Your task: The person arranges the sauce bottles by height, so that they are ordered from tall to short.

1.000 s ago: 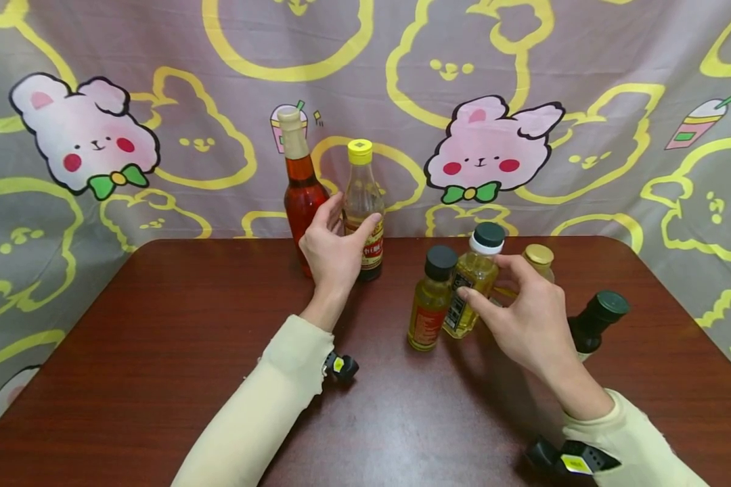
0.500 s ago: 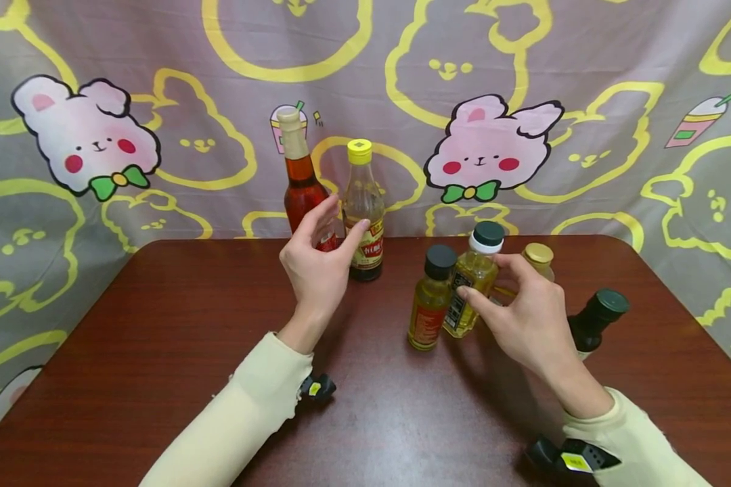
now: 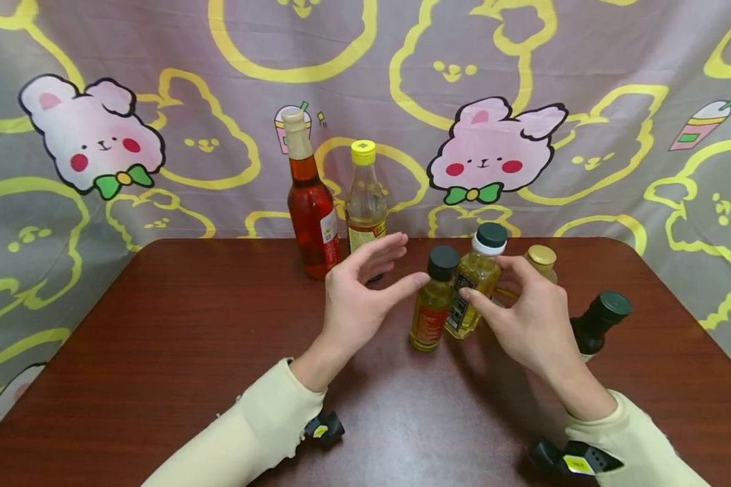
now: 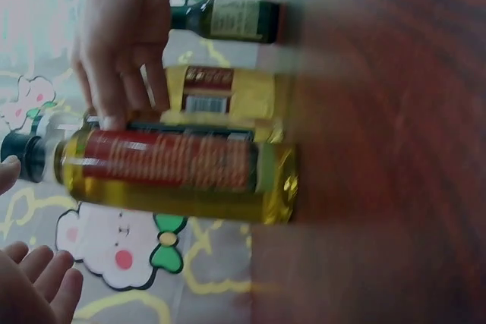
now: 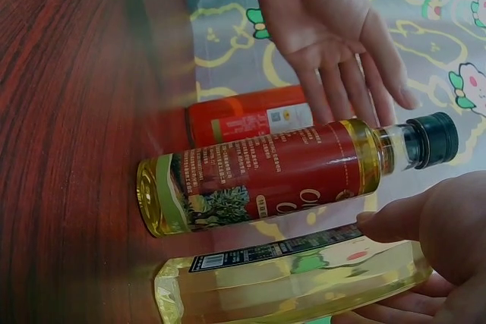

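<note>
My right hand (image 3: 526, 318) holds an oil bottle (image 3: 468, 319) with a dark green cap and white collar. Its thumb lies along the label side and the fingers go round the far side. Just left of that bottle stands an olive oil bottle (image 3: 428, 331) with a black cap and a red label, facing the camera in the right wrist view (image 5: 281, 172). My left hand (image 3: 359, 304) is beside it, thumb and fingers spread apart with nothing between them. In the head view the left thumb tip overlaps the red-labelled bottle's edge; contact cannot be told.
Behind the left hand stand a tall red-liquid bottle (image 3: 307, 216) and a yellow-capped bottle (image 3: 365, 196). A gold-capped bottle (image 3: 542, 260) and a dark green-capped bottle (image 3: 600, 321) are by the right hand. A patterned curtain (image 3: 219, 40) hangs behind the brown table (image 3: 189, 338).
My left hand has drawn back from the yellow-capped bottle, then moved right and nearer to the red-labelled olive oil bottle. The right hand keeps its hold in place.
</note>
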{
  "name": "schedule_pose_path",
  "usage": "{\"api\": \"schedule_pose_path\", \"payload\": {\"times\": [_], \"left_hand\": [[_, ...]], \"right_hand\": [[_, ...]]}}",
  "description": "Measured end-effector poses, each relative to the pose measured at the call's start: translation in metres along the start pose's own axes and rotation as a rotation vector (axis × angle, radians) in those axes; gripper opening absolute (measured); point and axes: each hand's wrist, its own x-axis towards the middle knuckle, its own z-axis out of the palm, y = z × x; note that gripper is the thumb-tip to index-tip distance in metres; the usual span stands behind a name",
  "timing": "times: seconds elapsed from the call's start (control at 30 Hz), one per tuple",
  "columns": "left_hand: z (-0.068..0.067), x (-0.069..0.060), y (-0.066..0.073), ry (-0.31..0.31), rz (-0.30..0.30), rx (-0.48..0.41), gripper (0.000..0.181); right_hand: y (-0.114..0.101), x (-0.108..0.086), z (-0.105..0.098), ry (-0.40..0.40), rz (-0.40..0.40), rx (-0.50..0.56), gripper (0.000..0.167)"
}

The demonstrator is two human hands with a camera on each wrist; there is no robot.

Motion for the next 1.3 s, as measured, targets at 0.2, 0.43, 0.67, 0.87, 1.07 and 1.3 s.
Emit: {"api": "schedule_pose_path", "payload": {"times": [0.2, 0.43, 0.67, 0.87, 1.07, 1.3], "left_hand": [[0.01, -0.009, -0.003, -0.09, -0.096, 0.076, 0.054], [0.014, -0.013, -0.003, -0.147, -0.149, 0.142, 0.059], [0.016, -0.016, -0.006, -0.176, -0.169, 0.18, 0.056], [0.015, -0.015, -0.006, -0.177, -0.163, 0.213, 0.055], [0.015, -0.015, -0.006, -0.192, -0.18, 0.226, 0.055], [0.016, -0.015, -0.007, -0.2, -0.194, 0.203, 0.056]], "right_hand": [[0.002, -0.001, 0.0, 0.014, -0.014, 0.0, 0.059], [0.005, -0.001, -0.002, 0.016, -0.025, 0.0, 0.06], [0.006, -0.002, -0.002, 0.008, -0.014, 0.001, 0.061], [0.006, -0.001, -0.001, 0.01, -0.028, 0.009, 0.06], [0.004, 0.0, -0.001, 0.001, -0.026, 0.003, 0.061], [0.003, 0.001, 0.0, 0.007, -0.036, -0.008, 0.06]]}}
